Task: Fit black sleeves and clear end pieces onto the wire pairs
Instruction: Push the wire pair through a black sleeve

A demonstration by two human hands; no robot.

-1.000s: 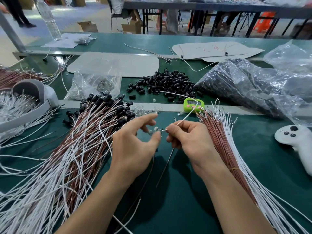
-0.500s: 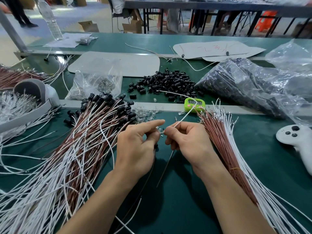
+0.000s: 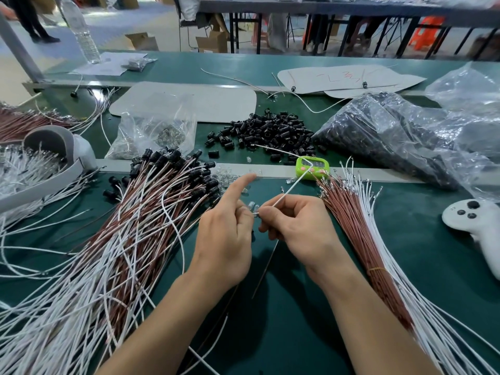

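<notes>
Both hands work close together above the green mat (image 3: pixel 297 334). My right hand (image 3: pixel 297 226) pinches the wire pair (image 3: pixel 273 203) just behind its tips. From that grip the white wire (image 3: pixel 291 188) runs up and away to the right, and the brown wire (image 3: pixel 266 263) hangs down toward me.

My left hand (image 3: pixel 224 234) pinches a clear end piece (image 3: pixel 253 205) between thumb and middle fingers. The index finger is held straight, away from the work.

The end piece lies directly left of the wire tips, touching them or just beside them. I cannot tell whether the tips have entered it. The fit appears to depend on one alignment: the piece's opening facing right, in line with the tips, so that a short push together should seat them.

Finished wires (image 3: pixel 130 239) lie to the left and the bare bundle (image 3: pixel 365 239) to the right. Spare clear pieces (image 3: pixel 226 176) lie just beyond my fingers. The loose black sleeves (image 3: pixel 270 131) lie farther off, past the pale strip.
</notes>
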